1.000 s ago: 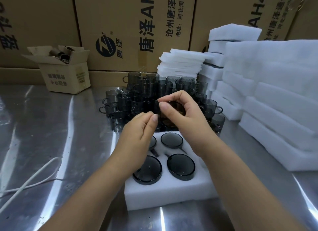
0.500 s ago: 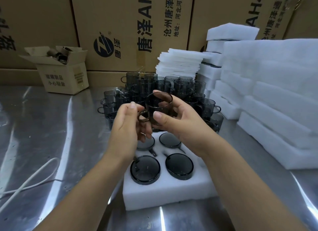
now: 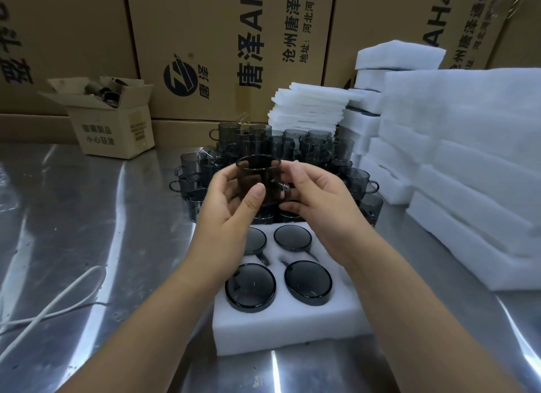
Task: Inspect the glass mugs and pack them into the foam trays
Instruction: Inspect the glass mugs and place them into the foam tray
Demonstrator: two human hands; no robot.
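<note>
I hold one smoky grey glass mug (image 3: 259, 177) upright in front of me, above the far end of a white foam tray (image 3: 289, 325). My left hand (image 3: 231, 208) grips its left side with the thumb across the front. My right hand (image 3: 319, 199) holds the right side, fingers at the handle. Several mugs sit upside down in the tray's round pockets, such as one at the near left (image 3: 250, 287). Behind my hands stands a cluster of loose grey mugs (image 3: 310, 146), partly hidden.
The metal table (image 3: 87, 217) carries a small open cardboard box (image 3: 114, 123) at the back left and a white cable (image 3: 52, 307) at the left. Stacks of white foam trays (image 3: 468, 158) fill the right side, thin foam sheets (image 3: 307, 108) behind the mugs. Big cartons (image 3: 228, 47) form the back wall.
The mug has been lifted from the cluster and turned: its handle pointed left half a second ago and now points right. Both hands have shifted around it.
</note>
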